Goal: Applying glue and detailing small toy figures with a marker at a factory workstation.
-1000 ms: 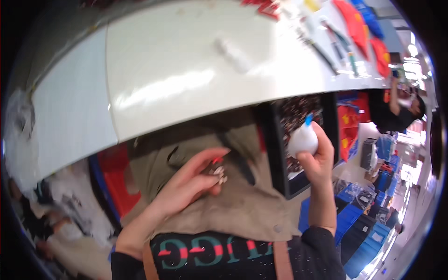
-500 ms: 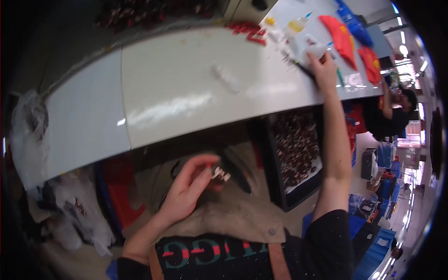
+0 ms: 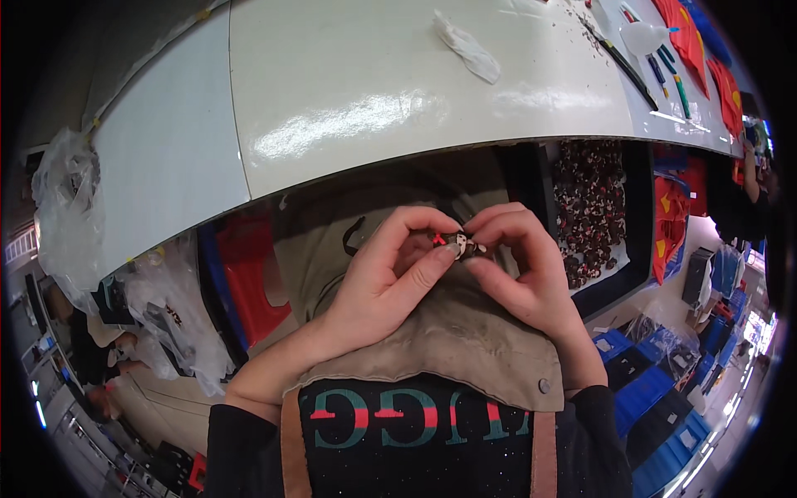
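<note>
Over my lap, in front of the tan apron (image 3: pixel 448 332), my two hands meet at a small figurine (image 3: pixel 463 246), dark brown with cream and red parts. The thumb and fingers of my left hand (image 3: pixel 390 278) pinch its left side. From the right, the fingertips of my right hand (image 3: pixel 527 266) close on its other end. Fingers cover part of it, so its full shape cannot be made out. Right of my hands, a black tray (image 3: pixel 638 191) holds many small brown, cream and red pieces (image 3: pixel 591 199).
On the white table (image 3: pixel 349 75) lie a crumpled white wrapper (image 3: pixel 466 48), a black slender tool (image 3: pixel 623 66), a white squeeze bottle (image 3: pixel 643 38) and red cloths (image 3: pixel 685 41). Plastic bags (image 3: pixel 70 207) hang left, near a red bin (image 3: pixel 249 282). Blue crates (image 3: pixel 664 415) stand right.
My right hand has come back from the white bottle on the table to the figurine, and the bottle stays there. My left hand has moved right and up with the figurine. The view has shifted.
</note>
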`<state>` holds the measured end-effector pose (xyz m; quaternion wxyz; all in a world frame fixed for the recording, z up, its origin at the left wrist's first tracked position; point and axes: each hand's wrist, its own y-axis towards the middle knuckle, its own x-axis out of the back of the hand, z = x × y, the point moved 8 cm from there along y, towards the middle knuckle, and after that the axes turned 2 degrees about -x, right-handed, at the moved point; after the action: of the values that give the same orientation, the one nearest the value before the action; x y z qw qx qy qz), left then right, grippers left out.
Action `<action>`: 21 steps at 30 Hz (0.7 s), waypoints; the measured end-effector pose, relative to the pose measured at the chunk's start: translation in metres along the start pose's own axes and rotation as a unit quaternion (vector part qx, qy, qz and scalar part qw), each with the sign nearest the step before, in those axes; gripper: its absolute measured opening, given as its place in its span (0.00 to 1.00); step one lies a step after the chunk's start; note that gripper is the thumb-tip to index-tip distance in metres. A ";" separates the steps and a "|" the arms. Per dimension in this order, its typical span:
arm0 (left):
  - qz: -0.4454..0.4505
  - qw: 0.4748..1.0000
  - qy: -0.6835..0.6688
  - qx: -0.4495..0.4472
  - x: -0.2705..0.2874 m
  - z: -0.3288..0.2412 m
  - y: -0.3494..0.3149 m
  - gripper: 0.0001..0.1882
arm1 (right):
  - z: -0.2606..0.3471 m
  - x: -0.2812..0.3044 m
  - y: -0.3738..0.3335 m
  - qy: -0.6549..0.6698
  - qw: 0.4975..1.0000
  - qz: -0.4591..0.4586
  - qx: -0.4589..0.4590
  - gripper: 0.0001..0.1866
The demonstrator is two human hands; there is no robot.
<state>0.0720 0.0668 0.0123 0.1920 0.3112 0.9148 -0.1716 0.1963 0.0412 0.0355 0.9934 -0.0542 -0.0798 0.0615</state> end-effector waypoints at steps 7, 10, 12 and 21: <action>-0.028 0.999 0.042 -0.017 0.004 0.000 -0.007 0.13 | -0.008 -0.006 -0.001 0.068 0.996 0.006 -0.049 0.14; 0.004 0.989 0.149 0.012 0.002 -0.005 -0.005 0.13 | -0.007 -0.011 -0.001 0.054 0.998 0.016 -0.038 0.14; 0.004 0.987 0.156 0.022 -0.001 -0.005 -0.002 0.14 | -0.005 -0.016 -0.002 0.039 0.999 0.024 -0.022 0.14; -0.007 0.998 0.055 0.043 -0.004 0.012 -0.011 0.18 | -0.007 -0.024 -0.009 0.059 0.998 0.006 -0.031 0.13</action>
<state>0.0712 0.0515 0.0055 0.1265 0.3220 0.9179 -0.1945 0.1751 0.0281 0.0265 0.9938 -0.0894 -0.0228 0.0618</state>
